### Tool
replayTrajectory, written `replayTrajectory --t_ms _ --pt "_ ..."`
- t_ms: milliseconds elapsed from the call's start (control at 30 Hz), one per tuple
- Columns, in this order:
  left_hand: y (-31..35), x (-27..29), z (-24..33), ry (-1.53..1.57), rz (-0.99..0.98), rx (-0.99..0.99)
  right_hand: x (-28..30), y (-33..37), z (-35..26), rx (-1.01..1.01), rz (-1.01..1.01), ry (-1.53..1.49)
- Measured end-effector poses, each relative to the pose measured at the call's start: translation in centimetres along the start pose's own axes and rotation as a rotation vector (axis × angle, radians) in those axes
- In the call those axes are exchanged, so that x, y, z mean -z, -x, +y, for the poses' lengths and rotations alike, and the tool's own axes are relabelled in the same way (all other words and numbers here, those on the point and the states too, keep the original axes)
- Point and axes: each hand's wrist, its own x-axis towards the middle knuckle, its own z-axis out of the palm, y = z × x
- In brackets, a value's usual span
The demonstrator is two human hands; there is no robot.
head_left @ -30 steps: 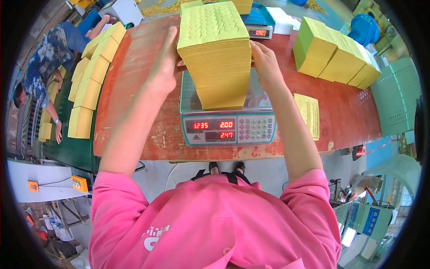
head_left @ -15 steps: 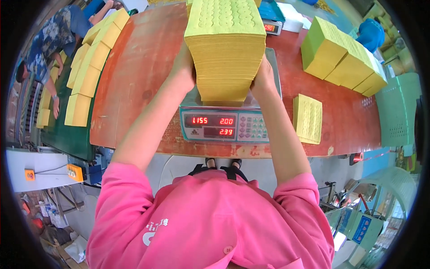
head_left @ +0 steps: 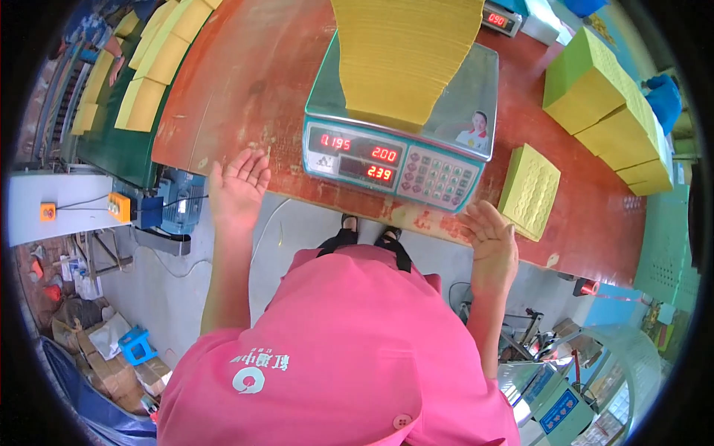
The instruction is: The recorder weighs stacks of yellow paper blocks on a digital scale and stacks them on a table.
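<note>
A tall yellow stack (head_left: 405, 63) of sheets is standing on the pan of the teal-edged scale (head_left: 439, 178) in front of you, its base near the pan's front edge and its top running out of view. The scale's display is glowing with red digits.

Neither of your hands is touching the stack. Your left hand (head_left: 239, 186) is hanging open and empty before the table's front edge, palm turned up, fingers loosely spread and slightly bent. Your right hand (head_left: 491, 241) is also opening upward with nothing in it, its fingers curving near the scale's front right corner; whether it is brushing the table edge, you cannot tell from this view.

Just beyond that hand, a low yellow stack (head_left: 529, 192) is lying on the red table (head_left: 238, 82). Farther right, a row of yellow blocks (head_left: 610, 123) is sitting close together. A second scale (head_left: 501, 18) is showing behind the tall stack. To your left, more yellow stacks (head_left: 141, 104) are lining a green surface (head_left: 111, 152), where a co-worker's hand (head_left: 117, 68) is reaching in.
</note>
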Motion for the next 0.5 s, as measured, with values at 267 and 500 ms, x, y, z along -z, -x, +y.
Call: replayTrajectory --t_ms 267,500 --pt "1.8 -2.8 -2.6 -0.012 -0.191 -0.012 -1.5 -0.9 -1.9 0.114 -0.21 0.051" --pt "2.6 -3.1 -2.8 -0.042 -0.118 0.002 -0.4 -0.1 -0.8 0.035 -0.154 0.051"
